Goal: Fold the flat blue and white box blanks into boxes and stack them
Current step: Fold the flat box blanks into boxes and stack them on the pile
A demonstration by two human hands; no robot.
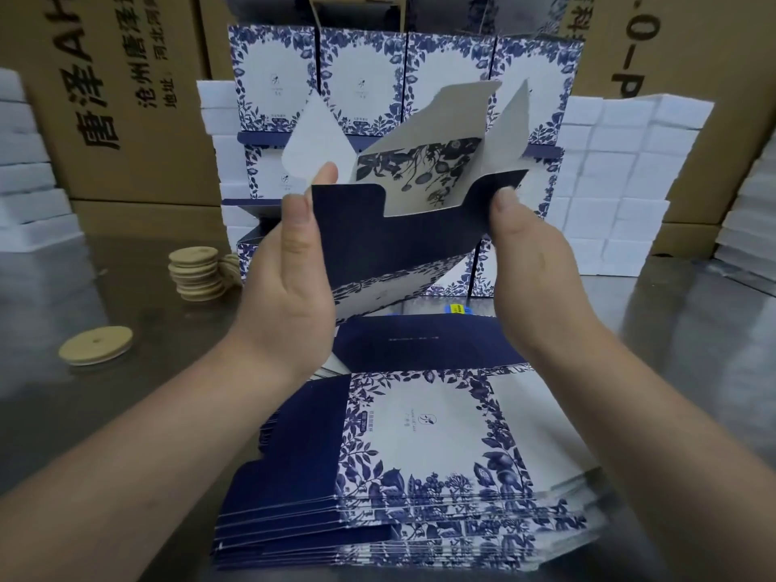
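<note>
I hold a half-opened blue and white box blank in the air at the centre of the head view. Its grey inner flaps stand up and its dark blue panel faces me. My left hand grips its left edge, thumb up along the side. My right hand pinches its right edge near the top. Under my hands a pile of flat blanks lies on the table. Behind the held blank stands a stack of folded boxes, several wide and several rows high.
Round tan discs sit stacked at the left, and one single disc lies nearer me. White foam blocks are piled at the right and left. Brown cartons wall the back. The table is shiny metal.
</note>
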